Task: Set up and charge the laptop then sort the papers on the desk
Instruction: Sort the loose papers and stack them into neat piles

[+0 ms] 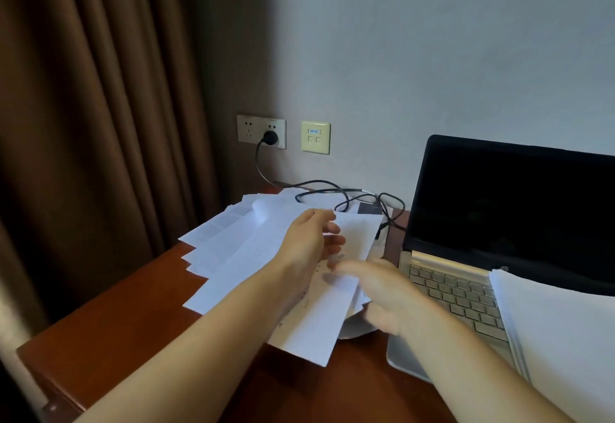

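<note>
Bare left hand (309,239) and blurred right hand (382,296), 2 bare forearms (199,339).

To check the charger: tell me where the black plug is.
In the head view, the black plug sits in the right-hand socket of the wall outlet plate, left of the cream data plate and above the spread papers.

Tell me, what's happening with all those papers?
A person is going through loose papers spread on the desk. The left hand is on the pile; the right hand, blurred, reaches in beside it. The laptop stands open with a dark screen and a neat stack lying on its keyboard. A plug sits in the wall socket.
</note>
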Available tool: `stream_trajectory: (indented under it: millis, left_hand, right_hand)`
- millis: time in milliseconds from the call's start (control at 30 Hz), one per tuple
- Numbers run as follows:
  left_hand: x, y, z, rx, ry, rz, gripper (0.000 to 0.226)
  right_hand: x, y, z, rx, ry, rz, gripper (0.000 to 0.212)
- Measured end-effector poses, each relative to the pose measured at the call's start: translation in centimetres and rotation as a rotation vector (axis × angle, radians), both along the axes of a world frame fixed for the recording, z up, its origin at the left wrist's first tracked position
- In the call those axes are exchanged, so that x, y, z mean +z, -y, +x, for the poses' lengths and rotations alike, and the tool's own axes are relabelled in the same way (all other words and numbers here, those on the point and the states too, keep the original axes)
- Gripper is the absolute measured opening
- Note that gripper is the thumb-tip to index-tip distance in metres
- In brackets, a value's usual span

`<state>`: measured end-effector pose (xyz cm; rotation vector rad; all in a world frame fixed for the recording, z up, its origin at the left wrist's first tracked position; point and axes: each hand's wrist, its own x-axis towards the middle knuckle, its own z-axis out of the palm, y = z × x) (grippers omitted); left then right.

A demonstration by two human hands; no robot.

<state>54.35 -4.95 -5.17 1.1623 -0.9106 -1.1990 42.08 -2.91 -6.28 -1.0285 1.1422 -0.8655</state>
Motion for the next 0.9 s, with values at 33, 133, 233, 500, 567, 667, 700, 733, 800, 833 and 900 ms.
stream_trajectory:
  millis: [33,133,233,500,567,667,700,733,800,833,900]
  left_hand:
    - [-0.1,0.0,0.5,-0.015,-0.021,-0.018,0.017]
    - [-0.3,0.6,3.0,0.086,0.124,-0.143,0.014]
    - [-1.2,1.1,5.4,0.251,0.318,-0.188,0.014]
    - [-0.8,0.1,6.6,-0.223,-0.237,-0.042,0.061]
    - [-0.8,0.0,6.8,-0.256,-0.359,0.030,0.050]
    - [-1.4,0.2,6.7,-0.314,-0.510,0.181,0.044]
    - [-1.6,0.3,6.7,-0.308,-0.538,0.212,0.043]
    - [-1.7,0.4,6.7,-0.292,-0.542,0.225,0.042]
    - [-1.7,0.4,6.8,-0.223,-0.521,0.257,0.042]
    - [-1.6,0.5,7.0,-0.173,-0.496,0.283,0.040]
    - [-1.6,0.6,7.3,-0.058,-0.459,0.335,0.033]
  right_hand:
    - [-0.2,0.1,0.0,-0.022,-0.052,0.024,0.024]
    - [0.2,0.5,-0.6,-0.024,-0.105,-0.039,0.023]
    - [2.3,0.5,-1.8,-0.007,-0.086,-0.167,0.026]
    - [6.0,0.9,-5.9,0.143,0.185,-0.340,0.044]
    - [5.5,1.6,-6.8,0.056,0.199,-0.315,0.044]
    - [4.2,2.7,-7.8,-0.038,0.156,-0.227,0.040]
    - [3.8,3.1,-8.0,-0.073,0.105,-0.190,0.037]
    - [3.4,3.4,-8.3,-0.101,0.043,-0.159,0.034]
    - [3.0,3.6,-8.6,-0.100,-0.078,-0.120,0.027]
    - [2.9,3.6,-8.7,-0.085,-0.124,-0.108,0.023]
    - [2.7,3.7,-9.2,-0.046,-0.169,-0.093,0.022]
